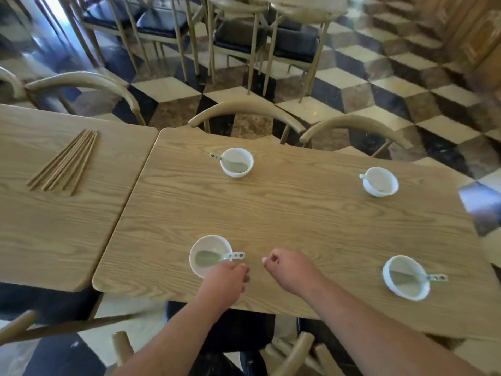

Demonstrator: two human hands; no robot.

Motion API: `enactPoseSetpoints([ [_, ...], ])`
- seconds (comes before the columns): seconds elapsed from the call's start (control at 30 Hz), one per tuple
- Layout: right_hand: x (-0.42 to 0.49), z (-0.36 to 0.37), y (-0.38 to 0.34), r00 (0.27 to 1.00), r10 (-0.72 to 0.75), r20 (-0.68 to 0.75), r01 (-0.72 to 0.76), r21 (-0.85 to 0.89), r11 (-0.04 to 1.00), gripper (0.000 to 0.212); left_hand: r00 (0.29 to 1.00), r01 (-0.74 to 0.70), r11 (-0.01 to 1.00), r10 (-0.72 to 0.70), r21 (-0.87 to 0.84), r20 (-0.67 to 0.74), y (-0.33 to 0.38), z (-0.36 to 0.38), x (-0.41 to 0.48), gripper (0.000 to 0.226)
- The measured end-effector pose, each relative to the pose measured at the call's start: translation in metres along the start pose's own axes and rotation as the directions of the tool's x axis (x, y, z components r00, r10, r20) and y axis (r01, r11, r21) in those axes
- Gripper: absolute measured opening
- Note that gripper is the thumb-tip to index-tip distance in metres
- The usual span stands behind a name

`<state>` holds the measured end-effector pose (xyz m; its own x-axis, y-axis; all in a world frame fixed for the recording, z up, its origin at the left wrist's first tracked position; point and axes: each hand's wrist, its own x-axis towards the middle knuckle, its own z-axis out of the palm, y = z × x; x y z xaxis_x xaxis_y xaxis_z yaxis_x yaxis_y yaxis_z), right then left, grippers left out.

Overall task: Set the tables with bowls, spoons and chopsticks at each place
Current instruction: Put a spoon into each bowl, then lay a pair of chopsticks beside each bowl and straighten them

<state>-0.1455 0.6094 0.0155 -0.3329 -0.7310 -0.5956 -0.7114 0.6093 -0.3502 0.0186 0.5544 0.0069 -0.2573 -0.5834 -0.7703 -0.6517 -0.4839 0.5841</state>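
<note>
Several white bowls stand on the wooden table [298,213], each with a spoon in it: near left [206,248], near right [404,278], far left [237,161], far right [381,181]. My left hand [226,280] rests curled against the near-left bowl's right rim, just below its spoon handle [235,255]; whether it holds the rim I cannot tell. My right hand [290,267] hovers over the table right of that bowl, fingers curled, with nothing seen in it. A bundle of wooden chopsticks [65,162] lies on the adjoining left table [54,226].
Wooden chairs with curved backs stand along the far side [246,109] [355,123] and near side [295,351] of the table. More chairs and another table stand further back on the checkered floor [379,77].
</note>
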Motion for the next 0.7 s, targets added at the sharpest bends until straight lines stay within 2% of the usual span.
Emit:
enactPoseSetpoints([
  [0.07,-0.038,-0.02,0.003,0.996,-0.047,-0.081,0.045,-0.024,0.999,0.038,0.981,-0.191,0.906,0.188,0.379,0.046,0.014,0.001,-0.02,0.033],
  [0.1,-0.058,-0.03,0.005,0.989,-0.072,-0.128,0.07,-0.019,0.997,0.036,0.963,-0.265,0.833,0.257,0.485,0.086,0.024,0.005,-0.03,0.037],
  [0.2,-0.12,-0.052,0.02,0.944,-0.124,-0.305,0.123,-0.02,0.992,0.032,0.875,-0.463,0.623,0.433,0.631,0.215,0.059,0.03,-0.061,0.058],
  [0.3,-0.178,-0.07,0.049,0.88,-0.084,-0.467,0.04,-0.103,0.994,0.044,0.747,-0.633,0.423,0.555,0.648,0.368,0.088,0.071,-0.096,0.062],
  [0.4,-0.23,-0.086,0.09,0.818,-0.023,-0.575,-0.082,-0.156,0.984,0.064,0.634,-0.718,0.269,0.633,0.642,0.444,0.107,0.113,-0.134,0.065],
  [0.47,-0.262,-0.094,0.122,0.76,0.023,-0.649,-0.161,-0.154,0.975,0.067,0.564,-0.755,0.177,0.667,0.631,0.487,0.117,0.141,-0.16,0.073],
  [0.63,-0.355,-0.106,0.192,0.684,0.202,-0.701,-0.33,-0.05,0.943,0.084,0.419,-0.812,-0.017,0.679,0.584,0.603,0.133,0.222,-0.227,0.103],
  [0.7,-0.393,-0.103,0.227,0.664,0.283,-0.692,-0.386,0.007,0.922,0.087,0.376,-0.816,-0.102,0.655,0.57,0.656,0.135,0.265,-0.252,0.099],
])
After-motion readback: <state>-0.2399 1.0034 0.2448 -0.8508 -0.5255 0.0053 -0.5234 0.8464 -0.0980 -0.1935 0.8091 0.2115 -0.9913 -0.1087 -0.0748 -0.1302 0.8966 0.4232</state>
